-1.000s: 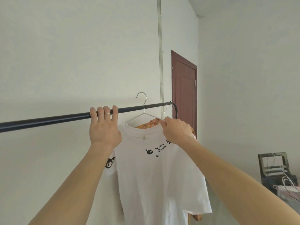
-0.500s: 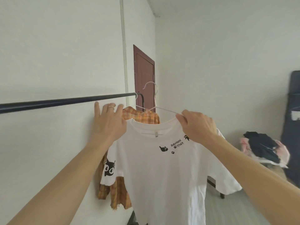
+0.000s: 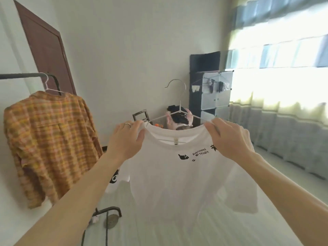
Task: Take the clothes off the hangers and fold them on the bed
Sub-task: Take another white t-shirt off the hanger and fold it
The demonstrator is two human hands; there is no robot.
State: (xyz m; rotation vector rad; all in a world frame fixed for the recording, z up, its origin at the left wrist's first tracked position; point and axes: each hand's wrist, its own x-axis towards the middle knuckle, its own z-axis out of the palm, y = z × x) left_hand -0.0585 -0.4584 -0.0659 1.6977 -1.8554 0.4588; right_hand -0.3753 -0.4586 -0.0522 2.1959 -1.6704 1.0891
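- The white T-shirt [image 3: 177, 183], on a wire hanger [image 3: 180, 103], hangs pinched between the left hand [image 3: 126, 139] and right hand [image 3: 229, 139].
- The orange checked shirt [image 3: 49, 139] hangs far to their left.

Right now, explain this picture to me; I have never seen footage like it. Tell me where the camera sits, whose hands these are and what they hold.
There is no machine here: one camera worn on a person's head looks forward and down at their own arms. The left hand and right hand each pinch a shoulder of a white T-shirt, which sits on a wire hanger whose hook is free in the air. At the left an orange plaid shirt hangs from a dark rail. The pale surface below is too blurred to name.
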